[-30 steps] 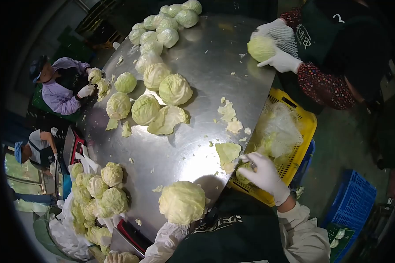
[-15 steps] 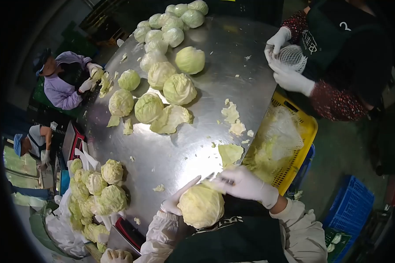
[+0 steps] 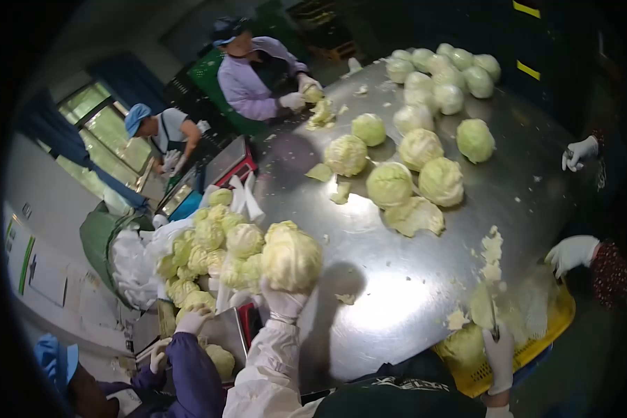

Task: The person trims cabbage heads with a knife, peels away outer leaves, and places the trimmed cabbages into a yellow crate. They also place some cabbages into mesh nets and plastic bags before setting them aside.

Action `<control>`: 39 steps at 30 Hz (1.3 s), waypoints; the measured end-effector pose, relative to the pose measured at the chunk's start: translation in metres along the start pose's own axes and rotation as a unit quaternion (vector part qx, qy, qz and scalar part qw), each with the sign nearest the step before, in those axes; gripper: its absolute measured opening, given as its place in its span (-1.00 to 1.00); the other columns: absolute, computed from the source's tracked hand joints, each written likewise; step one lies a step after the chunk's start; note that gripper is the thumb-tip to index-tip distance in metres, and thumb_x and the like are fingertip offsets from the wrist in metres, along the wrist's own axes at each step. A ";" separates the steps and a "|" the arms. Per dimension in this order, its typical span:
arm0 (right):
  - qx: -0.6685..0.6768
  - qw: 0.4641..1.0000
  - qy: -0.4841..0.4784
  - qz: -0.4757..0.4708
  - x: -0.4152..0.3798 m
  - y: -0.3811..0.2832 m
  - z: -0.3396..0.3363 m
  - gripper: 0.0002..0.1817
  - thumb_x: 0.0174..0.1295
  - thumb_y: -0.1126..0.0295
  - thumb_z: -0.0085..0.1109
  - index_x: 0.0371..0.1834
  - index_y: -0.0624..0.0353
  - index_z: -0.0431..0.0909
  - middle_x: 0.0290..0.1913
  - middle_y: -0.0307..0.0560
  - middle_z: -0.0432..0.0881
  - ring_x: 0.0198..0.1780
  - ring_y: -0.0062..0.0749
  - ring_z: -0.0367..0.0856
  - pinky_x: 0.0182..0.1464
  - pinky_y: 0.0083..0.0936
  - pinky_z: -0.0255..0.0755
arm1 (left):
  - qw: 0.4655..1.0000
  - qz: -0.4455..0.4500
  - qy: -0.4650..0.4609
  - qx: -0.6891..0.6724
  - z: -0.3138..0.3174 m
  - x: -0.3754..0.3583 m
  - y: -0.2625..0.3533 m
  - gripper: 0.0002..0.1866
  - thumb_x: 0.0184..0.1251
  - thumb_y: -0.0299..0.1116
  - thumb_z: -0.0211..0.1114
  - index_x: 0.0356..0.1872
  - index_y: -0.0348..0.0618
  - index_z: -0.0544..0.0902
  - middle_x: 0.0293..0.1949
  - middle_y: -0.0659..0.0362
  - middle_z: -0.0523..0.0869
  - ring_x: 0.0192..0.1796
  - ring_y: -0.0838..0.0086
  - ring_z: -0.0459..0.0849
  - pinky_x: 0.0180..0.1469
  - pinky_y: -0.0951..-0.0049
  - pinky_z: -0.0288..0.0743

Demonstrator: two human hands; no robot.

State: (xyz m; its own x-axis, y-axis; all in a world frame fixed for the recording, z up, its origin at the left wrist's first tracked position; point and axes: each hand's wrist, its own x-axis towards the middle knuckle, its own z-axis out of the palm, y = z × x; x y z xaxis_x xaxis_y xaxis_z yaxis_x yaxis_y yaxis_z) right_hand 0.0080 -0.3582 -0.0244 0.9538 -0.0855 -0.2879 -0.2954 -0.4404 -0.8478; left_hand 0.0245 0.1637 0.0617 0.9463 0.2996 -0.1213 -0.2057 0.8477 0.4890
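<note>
A pale green-yellow cabbage (image 3: 291,256) rests on my gloved left hand (image 3: 284,303), which holds it up from below beside the cabbage pile. Low on the right, my gloved right hand (image 3: 498,355) grips a knife (image 3: 494,319) with its narrow blade pointing away from me. A cabbage leaf (image 3: 481,304) lies against the blade, over the yellow basket (image 3: 568,306) of trimmings. My right fingers are partly hidden by the back of the hand.
Piled cabbages (image 3: 219,240) lie left, beside a scale (image 3: 247,322) and a co-worker's gloved hand (image 3: 194,320). Trimmed cabbages (image 3: 390,184) and wrapped ones (image 3: 449,83) stand on the metal table (image 3: 369,258). Another person's glove (image 3: 571,254) is above the basket.
My left hand has carried the cabbage away from my body toward the pile. My right hand has left the cabbage and moved right, over the basket. The view has swung left.
</note>
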 end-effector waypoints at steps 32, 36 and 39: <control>-0.033 0.996 -0.057 -0.056 -0.045 -0.046 0.037 -0.55 0.24 0.45 0.18 0.22 0.31 0.46 -0.21 0.29 0.65 -0.20 0.17 0.66 -0.09 -0.15 0.55 | 0.161 0.181 -0.252 0.937 0.139 0.254 -0.149 0.41 -0.36 -0.09 0.76 0.66 0.39 0.06 0.65 -0.05 0.03 0.61 -0.21 0.11 0.45 -0.37 0.23; -0.046 0.998 -0.045 -0.002 -0.056 -0.033 0.026 -0.56 0.27 0.43 0.17 0.22 0.29 0.50 -0.17 0.30 0.67 -0.15 0.21 0.67 -0.05 -0.11 0.56 | 0.269 0.152 -0.273 0.911 0.120 0.278 -0.174 0.28 -0.37 -0.09 0.72 0.58 0.33 0.21 0.56 -0.03 0.21 0.55 -0.18 0.21 0.37 -0.32 0.34; -0.055 0.998 -0.034 -0.023 -0.059 -0.024 0.022 -0.57 0.28 0.42 0.17 0.22 0.27 0.51 -0.20 0.26 0.69 -0.15 0.18 0.68 -0.06 -0.13 0.57 | 0.307 0.235 -0.286 0.877 0.105 0.250 -0.172 0.14 -0.34 -0.13 0.68 0.48 0.13 0.34 0.40 -0.04 0.40 0.43 -0.16 0.35 0.34 -0.18 0.41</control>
State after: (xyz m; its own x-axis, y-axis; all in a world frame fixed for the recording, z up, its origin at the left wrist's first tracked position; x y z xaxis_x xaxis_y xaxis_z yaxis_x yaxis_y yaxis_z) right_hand -0.0421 -0.3231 0.0028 0.9590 -0.0037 -0.2834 -0.2409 -0.5377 -0.8080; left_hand 0.3226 0.0466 0.0384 0.9071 -0.3429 0.2440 -0.3774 -0.9194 0.1109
